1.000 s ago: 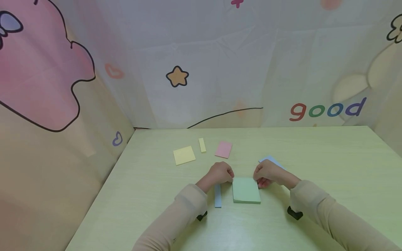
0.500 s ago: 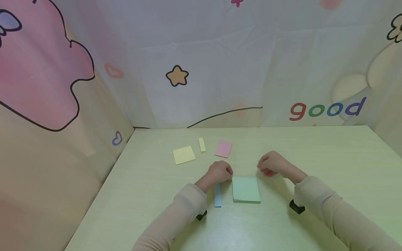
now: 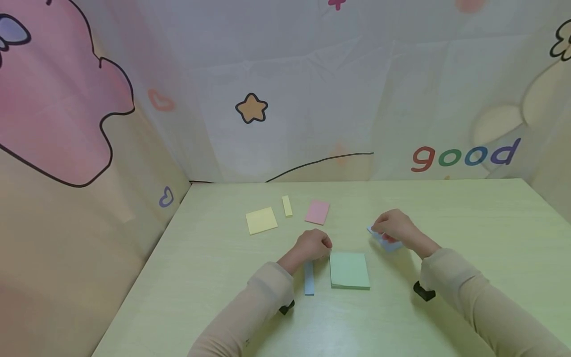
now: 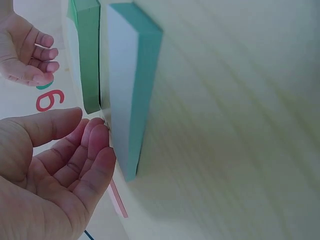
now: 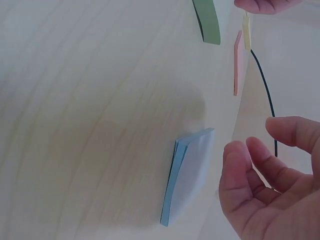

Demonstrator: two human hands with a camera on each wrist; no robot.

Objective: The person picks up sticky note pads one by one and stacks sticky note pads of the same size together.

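A square green sticky note pad (image 3: pixel 349 270) lies on the table between my hands. My left hand (image 3: pixel 311 244) is at its far left corner, fingers loosely bent and thumb apart from them in the left wrist view. Left of the green pad is a narrow blue sticky note strip (image 3: pixel 309 278), its far end hidden by that hand. My right hand (image 3: pixel 393 225) hovers over a blue sticky note pad (image 3: pixel 387 244) and partly covers it. In the right wrist view the blue pad (image 5: pixel 187 175) lies beside the fingertips, with nothing between thumb and fingers.
Farther back on the pale wooden table (image 3: pixel 468 223) lie a yellow note pad (image 3: pixel 261 220), a narrow yellow strip (image 3: pixel 287 206) and a pink note pad (image 3: pixel 317 212). A printed cloth (image 3: pixel 312 124) hangs behind the table's back edge.
My right hand has moved from the green pad's far right corner back and right to the blue pad, which now sits turned and slightly nearer. My left hand has stayed in place.
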